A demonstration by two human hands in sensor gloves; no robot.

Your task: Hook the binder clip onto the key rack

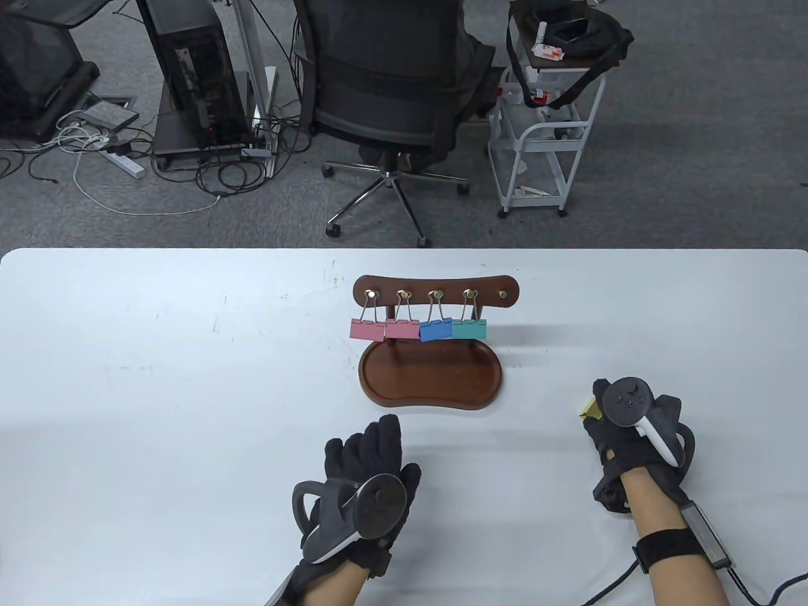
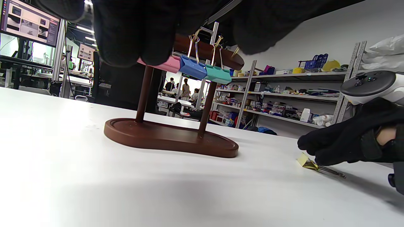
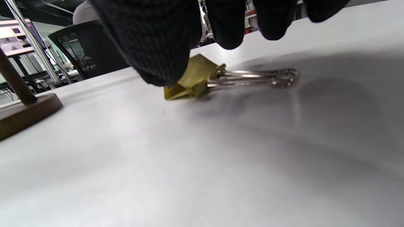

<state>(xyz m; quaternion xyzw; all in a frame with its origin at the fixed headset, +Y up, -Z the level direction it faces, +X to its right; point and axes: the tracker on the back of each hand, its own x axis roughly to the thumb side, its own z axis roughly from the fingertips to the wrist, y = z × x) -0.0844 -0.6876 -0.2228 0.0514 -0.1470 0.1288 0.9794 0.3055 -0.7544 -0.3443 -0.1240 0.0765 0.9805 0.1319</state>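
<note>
My right hand (image 1: 631, 435) hides most of the yellow binder clip (image 3: 192, 78), grip unclear; my left hand (image 1: 363, 486) rests open at 6 o'clock of the key rack (image 1: 435, 293).

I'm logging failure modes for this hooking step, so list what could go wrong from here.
1. The yellow binder clip lies flat on the table with a finger of the right hand only on its body; it may slide away rather than lift.
2. Only the rightmost peg on the key rack is free, beside the teal clip, which could be knocked.
</note>
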